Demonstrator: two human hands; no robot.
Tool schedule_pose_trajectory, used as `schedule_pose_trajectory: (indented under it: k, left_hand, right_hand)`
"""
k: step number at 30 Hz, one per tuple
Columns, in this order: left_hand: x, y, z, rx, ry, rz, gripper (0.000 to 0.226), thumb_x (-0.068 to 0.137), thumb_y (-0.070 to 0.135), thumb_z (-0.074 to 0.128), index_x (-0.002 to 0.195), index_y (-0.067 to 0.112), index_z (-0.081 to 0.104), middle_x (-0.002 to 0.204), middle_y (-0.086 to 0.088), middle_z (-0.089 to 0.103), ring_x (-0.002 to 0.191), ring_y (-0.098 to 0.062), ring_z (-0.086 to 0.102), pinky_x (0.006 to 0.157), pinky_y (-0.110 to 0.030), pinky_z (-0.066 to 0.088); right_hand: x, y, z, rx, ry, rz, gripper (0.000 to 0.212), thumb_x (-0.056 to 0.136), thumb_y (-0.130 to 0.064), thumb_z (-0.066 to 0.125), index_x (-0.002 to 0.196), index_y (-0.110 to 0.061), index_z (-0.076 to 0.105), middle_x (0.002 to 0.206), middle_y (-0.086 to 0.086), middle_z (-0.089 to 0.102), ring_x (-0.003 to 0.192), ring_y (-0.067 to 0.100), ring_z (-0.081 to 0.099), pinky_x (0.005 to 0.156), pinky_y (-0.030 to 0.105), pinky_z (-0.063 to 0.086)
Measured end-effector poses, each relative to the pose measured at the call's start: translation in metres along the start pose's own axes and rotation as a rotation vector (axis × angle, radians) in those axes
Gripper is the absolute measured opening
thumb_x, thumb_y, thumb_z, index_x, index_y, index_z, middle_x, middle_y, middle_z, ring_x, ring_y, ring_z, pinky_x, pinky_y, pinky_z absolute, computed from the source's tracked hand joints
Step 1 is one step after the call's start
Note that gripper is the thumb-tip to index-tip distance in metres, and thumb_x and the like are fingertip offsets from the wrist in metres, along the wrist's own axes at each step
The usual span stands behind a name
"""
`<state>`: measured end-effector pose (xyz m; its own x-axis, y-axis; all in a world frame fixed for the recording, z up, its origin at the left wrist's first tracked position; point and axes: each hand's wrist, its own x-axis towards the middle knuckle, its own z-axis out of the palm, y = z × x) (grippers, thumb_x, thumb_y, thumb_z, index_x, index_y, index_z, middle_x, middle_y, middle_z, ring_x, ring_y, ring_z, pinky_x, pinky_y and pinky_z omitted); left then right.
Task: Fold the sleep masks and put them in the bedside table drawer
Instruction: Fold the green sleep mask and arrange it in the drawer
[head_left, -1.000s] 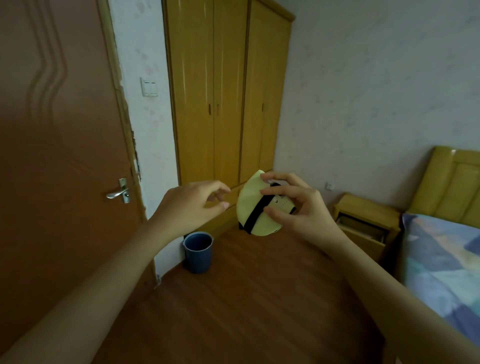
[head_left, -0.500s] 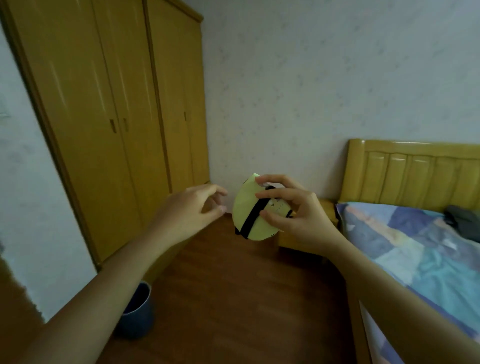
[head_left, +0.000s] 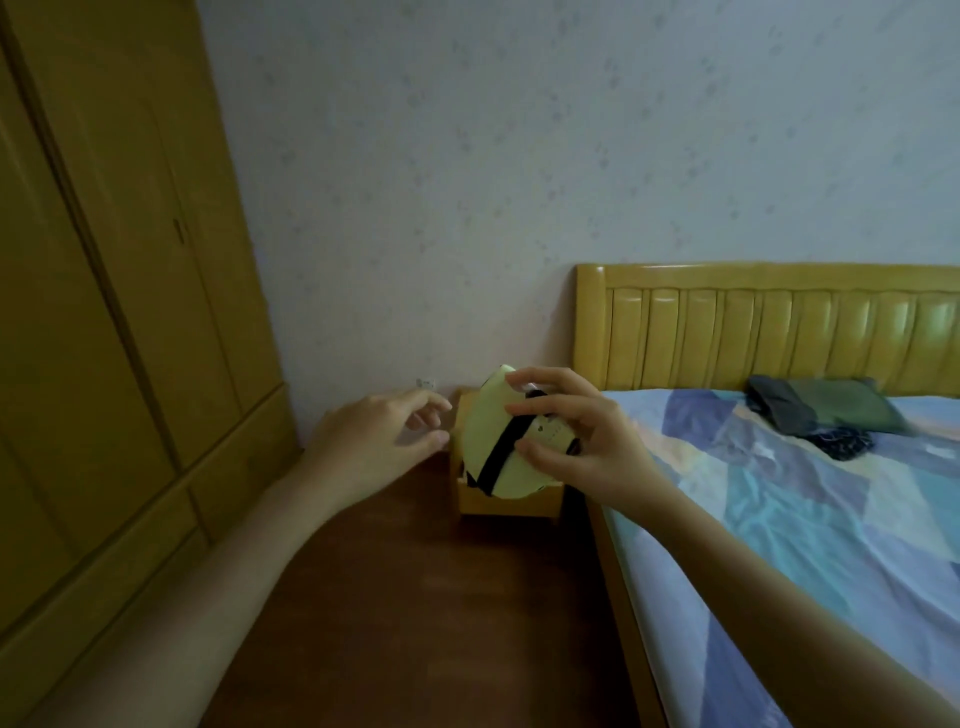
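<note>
Sleep mask (head_left: 501, 457), pale yellow with a black strap across it, is folded and held up in front of me by my right hand (head_left: 582, 447), whose fingers and thumb curl round it from the right side. My left hand (head_left: 371, 441) floats just beside it on the left, not touching, with the fingers loosely bent and nothing in them. The grip and the gap between my two hands look the same as a second ago; what has changed is the room behind them. Before, I was facing a door and a blue bin, and now my view has swung to the right, so these are gone from sight and the bedside table (head_left: 506, 501) stands directly behind the mask, against the wall beside the bed (head_left: 779, 519). I judge that the folding of this mask is finished and the carrying step is in progress. The mask hides most of the table, so I cannot tell from here if the drawer is open. Farther on the bed, near the headboard (head_left: 779, 322), lies a small dark pile of fabric (head_left: 831, 415); whether it holds more masks I cannot say.
</note>
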<state>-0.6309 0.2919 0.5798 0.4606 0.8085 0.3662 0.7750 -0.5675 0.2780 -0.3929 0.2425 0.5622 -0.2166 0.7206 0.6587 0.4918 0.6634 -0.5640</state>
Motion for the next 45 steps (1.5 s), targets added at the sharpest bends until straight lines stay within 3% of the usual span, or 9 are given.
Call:
schedule_pose_trajectory:
  k: [14,19,25,29,33,40,45]
  left_hand:
    - [0.178,-0.010,0.079,-0.052,-0.016,-0.044,0.025,0.087,0.048,0.055,0.112,0.042,0.056,0.101,0.026,0.060,0.096,0.006,0.056,0.078,-0.029,0.049]
    - [0.246,-0.032,0.110,-0.081,-0.025,-0.028,0.023,0.088,0.046,0.056,0.111,0.043,0.055,0.098,0.027,0.060,0.092,0.008,0.054,0.076,-0.027,0.047]
    - [0.340,-0.073,0.159,-0.129,-0.070,-0.007,0.024,0.088,0.045,0.056,0.112,0.043,0.055,0.099,0.027,0.060,0.093,0.006,0.055,0.075,-0.029,0.045]
    - [0.397,-0.101,0.195,-0.159,-0.108,0.003,0.023,0.088,0.043,0.058,0.110,0.042,0.056,0.098,0.026,0.061,0.091,0.008,0.056,0.073,-0.025,0.045]
    - [0.443,-0.129,0.233,-0.194,-0.160,-0.007,0.026,0.087,0.044,0.057,0.113,0.040,0.057,0.098,0.026,0.061,0.091,0.008,0.056,0.078,-0.030,0.050]
    - [0.511,-0.192,0.321,-0.165,-0.292,-0.081,0.026,0.089,0.047,0.053,0.114,0.042,0.055,0.101,0.027,0.060,0.093,0.008,0.056,0.075,-0.028,0.050]
    - [0.557,-0.234,0.393,-0.204,-0.367,-0.219,0.025,0.089,0.046,0.053,0.113,0.041,0.056,0.099,0.025,0.061,0.091,0.008,0.055,0.070,-0.024,0.048]
  right_hand:
    - [0.095,0.163,-0.065,0.094,-0.019,0.016,0.027,0.079,-0.009,0.070,0.107,-0.010,0.069,0.129,0.001,0.054,0.124,0.008,0.050,0.090,0.021,0.050]
    - [0.129,0.225,-0.069,0.084,0.009,0.034,0.027,0.079,-0.010,0.070,0.106,-0.010,0.069,0.129,-0.001,0.054,0.125,0.012,0.050,0.093,0.036,0.053]
    - [0.179,0.312,-0.065,0.041,-0.003,0.100,0.026,0.080,-0.011,0.071,0.106,-0.012,0.070,0.129,-0.004,0.054,0.124,0.011,0.050,0.092,0.039,0.053]
    - [0.210,0.365,-0.058,0.030,-0.008,0.141,0.026,0.079,-0.016,0.070,0.106,-0.013,0.069,0.129,-0.005,0.054,0.124,0.010,0.050,0.092,0.037,0.053]
    - [0.233,0.416,-0.047,0.070,-0.019,0.212,0.029,0.078,-0.022,0.068,0.105,-0.011,0.070,0.129,-0.004,0.055,0.124,0.008,0.050,0.095,0.032,0.051]
    - [0.264,0.539,-0.020,0.093,-0.127,0.361,0.026,0.079,-0.003,0.071,0.105,-0.008,0.070,0.128,-0.001,0.055,0.120,-0.001,0.049,0.088,0.011,0.045]
    - [0.285,0.644,0.008,0.162,-0.220,0.467,0.026,0.079,-0.003,0.071,0.104,-0.009,0.070,0.128,-0.002,0.055,0.118,0.001,0.051,0.085,0.013,0.047]
